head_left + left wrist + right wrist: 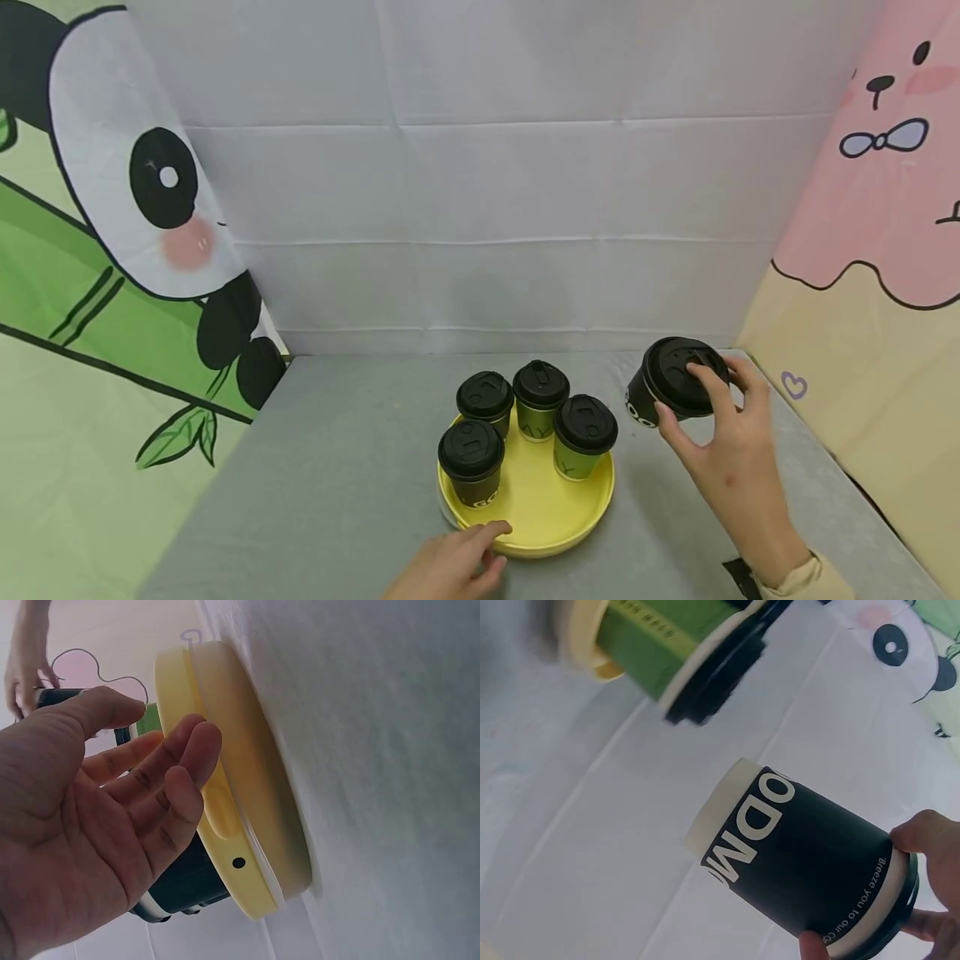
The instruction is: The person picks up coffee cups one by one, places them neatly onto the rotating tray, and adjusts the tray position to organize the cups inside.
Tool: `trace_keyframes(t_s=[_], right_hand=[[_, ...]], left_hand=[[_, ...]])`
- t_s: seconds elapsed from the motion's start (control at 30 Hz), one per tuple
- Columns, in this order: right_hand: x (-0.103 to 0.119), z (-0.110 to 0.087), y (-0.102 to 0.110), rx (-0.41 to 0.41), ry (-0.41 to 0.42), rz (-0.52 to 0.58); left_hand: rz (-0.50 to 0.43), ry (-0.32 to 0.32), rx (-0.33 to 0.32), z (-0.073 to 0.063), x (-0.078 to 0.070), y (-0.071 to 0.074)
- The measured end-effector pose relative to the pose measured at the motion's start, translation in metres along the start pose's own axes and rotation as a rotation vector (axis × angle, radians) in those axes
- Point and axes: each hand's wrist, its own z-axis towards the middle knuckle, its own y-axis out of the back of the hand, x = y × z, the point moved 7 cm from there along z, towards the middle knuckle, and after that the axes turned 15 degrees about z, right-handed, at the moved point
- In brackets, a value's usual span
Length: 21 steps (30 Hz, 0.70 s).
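Observation:
My right hand [738, 450] grips a dark paper coffee cup [802, 851] by its black lid, up off the table and right of the round yellow tray [536, 517]. White lettering runs round this cup's sleeve in the right wrist view. My left hand [461, 562] holds nothing; its fingers are loosely bent, right at the tray's near rim. On the tray stand two dark cups at the left, one in front [471, 454] and one behind [484, 396], plus two green cups, one at the back [540, 385] and one at the right [585, 425]. All wear black lids.
A grey cloth [360, 467] covers the table under the tray. White creased fabric [510, 183] hangs behind it. Printed cloths stand at both sides, a panda [135, 167] on the left and a pink figure [892, 192] on the right.

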Motion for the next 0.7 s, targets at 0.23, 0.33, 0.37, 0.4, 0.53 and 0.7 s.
trace_keyframes(t_s=[0.23,0.33,0.37,0.4,0.53,0.7], right_hand=[[0.044,-0.007,-0.01,0.053,0.006,0.072],[0.057,-0.014,-0.018,0.09,0.019,0.114],[0.062,-0.016,-0.02,0.091,0.04,0.129],[0.065,-0.019,-0.023,0.093,0.061,0.141],[0.076,-0.028,-0.036,0.096,0.143,0.198],[0.076,-0.044,-0.056,0.153,0.169,0.209]], left_hand=[[0.029,0.014,-0.027,-0.001,0.004,0.005],[0.05,0.011,-0.035,-0.001,0.003,0.005],[0.051,0.013,-0.034,-0.002,0.003,0.005],[0.05,0.015,-0.032,-0.002,0.003,0.004],[0.048,0.019,-0.03,-0.003,0.005,0.003],[0.047,0.006,-0.038,-0.003,0.004,0.002]])
